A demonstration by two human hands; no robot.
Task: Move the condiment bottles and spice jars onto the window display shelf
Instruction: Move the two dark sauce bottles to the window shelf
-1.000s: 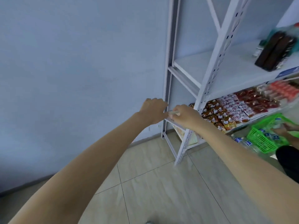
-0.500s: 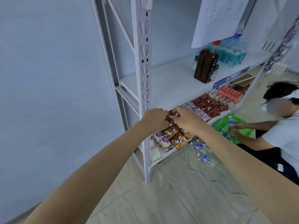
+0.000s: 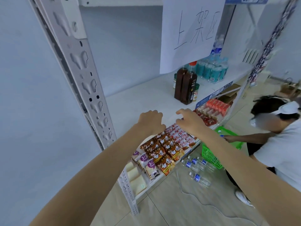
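Two tall dark condiment bottles [image 3: 185, 86] stand side by side on the white shelf board [image 3: 138, 101], about the middle of its depth. Small green-lidded spice jars [image 3: 195, 92] stand right beside them, and a red-capped bottle [image 3: 193, 64] rises behind. My left hand [image 3: 150, 121] hovers over the shelf's front edge with its fingers curled under; nothing shows in it. My right hand [image 3: 189, 120] is a hand's width to its right, fingers loosely spread and holding nothing. Both hands are well short of the bottles.
A perforated white upright [image 3: 84, 82] stands at the left by the wall. A paper sign [image 3: 190, 33] hangs over the shelf. Teal bottles [image 3: 211, 69] fill the back right. Snack packets [image 3: 164, 149] line the lower shelf. A person [image 3: 280, 136] crouches by a green basket [image 3: 210, 154] and floor water bottles [image 3: 197, 168].
My view has swung right and up onto the shelf. My two hands, which were touching in front of me, have parted and now hover above the shelf's front edge.
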